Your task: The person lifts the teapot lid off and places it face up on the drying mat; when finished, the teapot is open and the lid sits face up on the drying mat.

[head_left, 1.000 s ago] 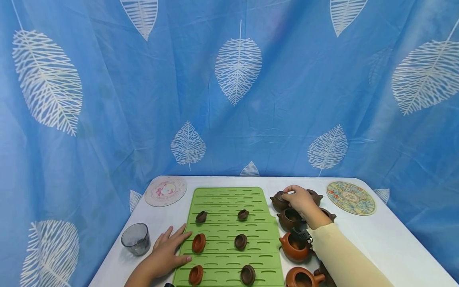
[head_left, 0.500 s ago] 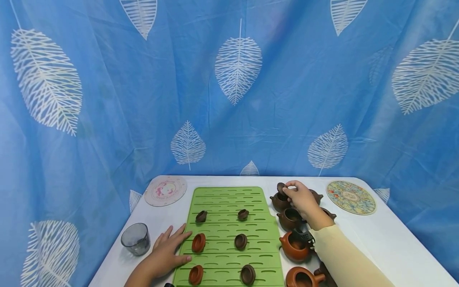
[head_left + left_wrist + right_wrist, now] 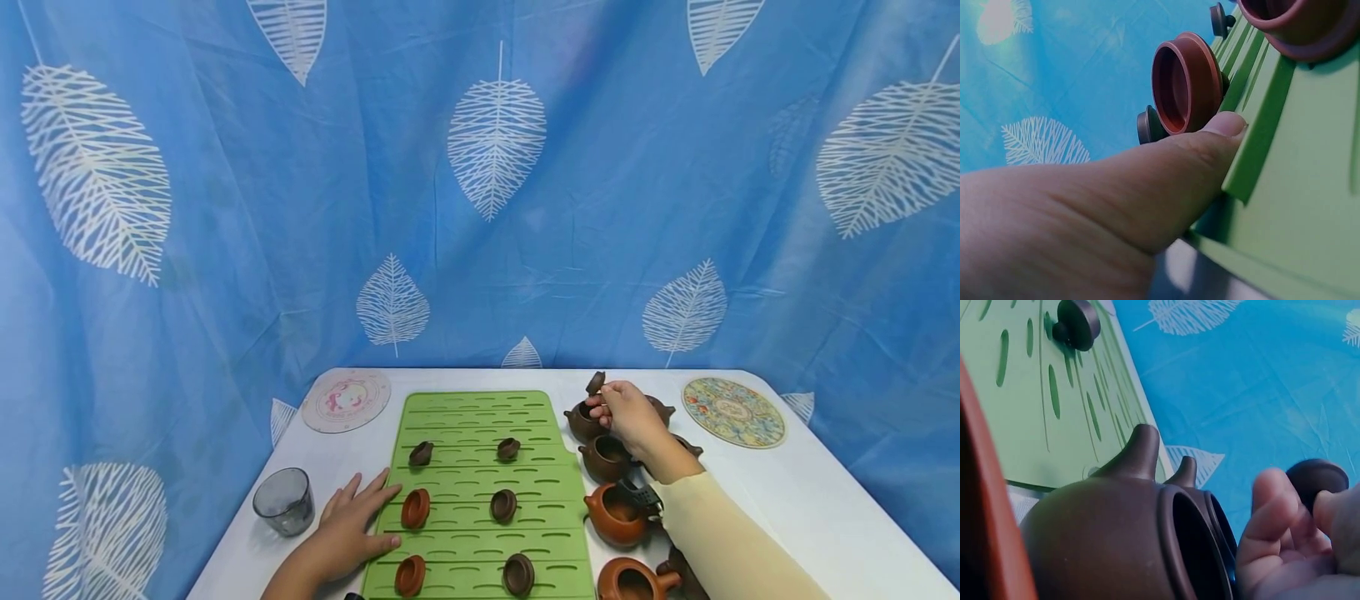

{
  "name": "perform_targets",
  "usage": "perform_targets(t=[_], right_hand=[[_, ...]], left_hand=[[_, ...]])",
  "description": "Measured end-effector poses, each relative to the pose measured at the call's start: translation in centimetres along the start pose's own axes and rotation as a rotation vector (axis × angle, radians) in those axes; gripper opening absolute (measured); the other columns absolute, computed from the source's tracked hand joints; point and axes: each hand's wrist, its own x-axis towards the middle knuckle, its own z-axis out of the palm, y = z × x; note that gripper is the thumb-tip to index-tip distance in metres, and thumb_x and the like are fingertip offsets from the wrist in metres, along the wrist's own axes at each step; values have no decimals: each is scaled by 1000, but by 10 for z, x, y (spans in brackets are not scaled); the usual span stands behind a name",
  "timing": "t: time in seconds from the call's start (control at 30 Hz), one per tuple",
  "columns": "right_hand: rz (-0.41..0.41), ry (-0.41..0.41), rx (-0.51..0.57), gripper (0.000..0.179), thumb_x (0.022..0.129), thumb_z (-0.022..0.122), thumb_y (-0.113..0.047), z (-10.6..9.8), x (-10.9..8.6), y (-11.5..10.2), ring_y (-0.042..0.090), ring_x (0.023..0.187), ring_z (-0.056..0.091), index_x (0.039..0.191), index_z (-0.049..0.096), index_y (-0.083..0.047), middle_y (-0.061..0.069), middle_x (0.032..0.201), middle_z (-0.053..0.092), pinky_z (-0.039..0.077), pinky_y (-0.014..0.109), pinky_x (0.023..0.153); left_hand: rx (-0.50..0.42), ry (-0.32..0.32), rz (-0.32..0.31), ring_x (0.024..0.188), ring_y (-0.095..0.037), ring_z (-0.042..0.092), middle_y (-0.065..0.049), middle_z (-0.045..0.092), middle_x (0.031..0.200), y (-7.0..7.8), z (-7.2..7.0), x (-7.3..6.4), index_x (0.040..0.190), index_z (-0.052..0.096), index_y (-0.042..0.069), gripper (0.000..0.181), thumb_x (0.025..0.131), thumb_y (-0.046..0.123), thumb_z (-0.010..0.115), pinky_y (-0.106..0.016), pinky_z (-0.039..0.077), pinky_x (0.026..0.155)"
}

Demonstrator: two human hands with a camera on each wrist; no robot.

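My right hand [image 3: 632, 417] pinches a small dark brown teapot lid [image 3: 596, 383], tilted on edge, just above a lidless dark teapot [image 3: 581, 423] at the back. In the right wrist view the lid [image 3: 1315, 478] sits between thumb and fingers, beyond the open mouth of another dark teapot [image 3: 1097, 531]. My left hand [image 3: 348, 529] lies with fingers spread over the left edge of a green slotted mat [image 3: 461, 536]. Its thumb touches the mat near a reddish lid [image 3: 1188, 87]. Several brown and reddish lids, such as a dark lid [image 3: 518, 575], are propped in two columns on the mat.
Two more open teapots, an orange teapot [image 3: 617, 515] and a reddish teapot [image 3: 633, 579], stand under the right forearm. A grey glass cup [image 3: 284, 501] stands left of the left hand. Round patterned mats, a pink one [image 3: 347, 400] and a colourful one [image 3: 735, 413], lie at the back corners.
My right hand has lifted the lid off the back teapot and turned it on edge, leaving the pot's mouth open. My left hand has stayed in place.
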Motion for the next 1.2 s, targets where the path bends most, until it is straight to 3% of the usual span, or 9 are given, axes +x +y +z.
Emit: perform_targets(t=[0.23, 0.67, 0.9, 1.2], right_hand=[[24, -74, 170, 28, 115, 37, -14, -4, 1, 5, 4, 88, 64, 138, 40, 1, 3, 124, 65, 53, 15, 70], [30, -79, 522, 27, 116, 35, -16, -10, 0, 9, 1, 88, 61, 140, 42, -7, -9, 106, 72, 52, 12, 75], [28, -95, 558, 23, 116, 33, -16, -9, -1, 8, 2, 88, 63, 137, 41, -10, -8, 106, 73, 53, 13, 77], [3, -104, 520, 22, 115, 38, -14, -7, -2, 6, 4, 90, 62, 136, 42, -11, -8, 108, 71, 54, 14, 79]], left_hand=[[-1, 7, -3, 155, -58, 8, -14, 31, 171, 0, 1, -1, 153, 56, 21, 81, 84, 52, 84, -80, 2, 117], [9, -13, -23, 156, -57, 8, -13, 30, 172, 2, -1, 0, 154, 55, 20, 80, 85, 46, 85, -79, 2, 119], [3, -3, -15, 155, -57, 9, -14, 31, 171, 0, 0, 0, 153, 56, 21, 80, 84, 49, 85, -79, 2, 118], [14, -1, -25, 157, -56, 8, -11, 31, 172, 3, -2, 0, 153, 56, 20, 80, 84, 46, 86, -78, 2, 119]])
